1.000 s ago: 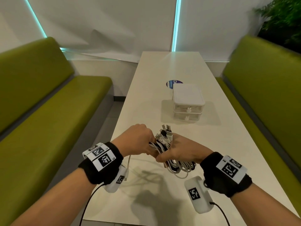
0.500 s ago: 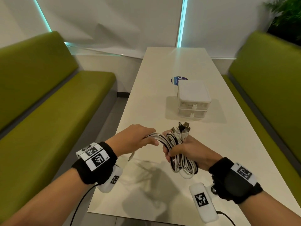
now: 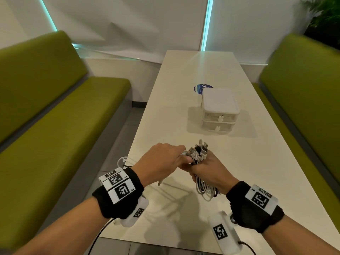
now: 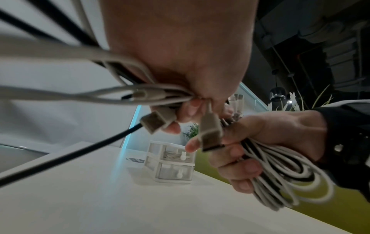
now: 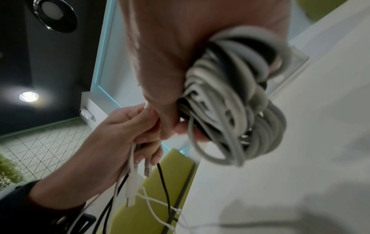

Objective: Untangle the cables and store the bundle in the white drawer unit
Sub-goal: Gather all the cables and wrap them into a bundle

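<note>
A coiled bundle of white and black cables [image 3: 206, 190] [image 4: 280, 177] [image 5: 236, 98] hangs from my right hand [image 3: 207, 170] [image 4: 256, 139], whose fingers are curled round it; several plugs [image 3: 199, 150] stick up above the fist. My left hand [image 3: 163, 161] [image 5: 128, 131] touches the right one and pinches loose cable ends with USB plugs [image 4: 210, 131] [image 5: 147, 167]. Both hands are held above the near part of the white table [image 3: 257, 181]. The white drawer unit [image 3: 219, 111] [image 4: 170, 161] stands farther back with both drawers closed.
A round blue sticker [image 3: 200, 88] lies on the table behind the drawer unit. Green benches [image 3: 64, 126] [image 3: 303, 98] run along both sides of the table. A plant [image 3: 325, 13] stands at the far right corner. Loose cable ends [image 3: 123, 161] hang past the table's left edge.
My left hand, drawn apart from the right half a second ago with strands stretched between, has come back against the right hand at the bundle's top. The right hand keeps its grip.
</note>
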Tool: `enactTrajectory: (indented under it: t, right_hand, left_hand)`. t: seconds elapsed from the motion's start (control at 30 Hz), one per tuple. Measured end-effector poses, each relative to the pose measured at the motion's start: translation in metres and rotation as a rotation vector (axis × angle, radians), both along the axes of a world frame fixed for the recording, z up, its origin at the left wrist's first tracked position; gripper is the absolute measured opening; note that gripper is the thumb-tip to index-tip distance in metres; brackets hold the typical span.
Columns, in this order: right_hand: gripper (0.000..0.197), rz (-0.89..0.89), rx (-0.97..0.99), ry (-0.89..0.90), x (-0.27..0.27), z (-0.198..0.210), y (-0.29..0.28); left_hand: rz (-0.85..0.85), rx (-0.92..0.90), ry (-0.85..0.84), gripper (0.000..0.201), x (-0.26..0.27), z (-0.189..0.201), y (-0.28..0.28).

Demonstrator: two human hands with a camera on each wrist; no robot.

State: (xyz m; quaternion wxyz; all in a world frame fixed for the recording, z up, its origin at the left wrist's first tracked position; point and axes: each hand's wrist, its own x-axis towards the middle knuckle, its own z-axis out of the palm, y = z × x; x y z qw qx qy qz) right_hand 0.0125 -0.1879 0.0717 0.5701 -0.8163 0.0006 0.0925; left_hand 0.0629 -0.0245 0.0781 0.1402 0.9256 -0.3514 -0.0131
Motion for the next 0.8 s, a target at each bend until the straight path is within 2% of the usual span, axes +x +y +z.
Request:
enactTrajectory:
  t: [0.1,0.17,0.23,0.33,0.43,0.5,0.6,0.7,0.8]
  right_hand:
    - [0.036,-0.059,0.009,0.010,0.001,-0.007,0.002]
    - [0.036,-0.107,-0.024,0.004,0.003,-0.013,0.002]
    - [0.031,-0.162,-0.121,-0.101,0.008,-0.017,-0.002]
    - [0.025,-0.195,-0.177,-0.330,0.010,-0.013,-0.008]
    - [0.028,-0.165,-0.266,-0.436,0.011,-0.011,-0.011]
    - [0.027,-0.146,-0.201,-0.419,0.010,-0.013,-0.010]
    - [0.036,-0.108,0.001,-0.338,0.006,-0.007,-0.010]
    - [0.025,-0.031,-0.057,-0.251,-0.003,-0.007,-0.009]
    - [0.030,0.069,-0.082,-0.196,-0.006,-0.007,-0.013]
  left_hand:
    - [-0.010,0.094,-0.073,0.041,-0.003,0.000,-0.003]
    - [-0.007,0.096,-0.104,0.041,-0.003,-0.001,-0.003]
    - [-0.004,0.028,-0.090,0.042,-0.005,-0.002,-0.003]
    - [0.028,-0.175,0.052,0.044,-0.009,0.001,-0.001]
    - [0.098,-0.295,0.217,0.044,-0.009,0.002,0.004]
    - [0.091,-0.236,0.229,0.044,-0.005,0.002,0.008]
    - [0.068,-0.105,0.246,0.040,0.001,0.001,0.012]
    - [0.072,-0.035,0.134,0.033,0.006,-0.003,0.015]
    - [0.061,-0.059,0.011,0.018,0.005,-0.005,0.017]
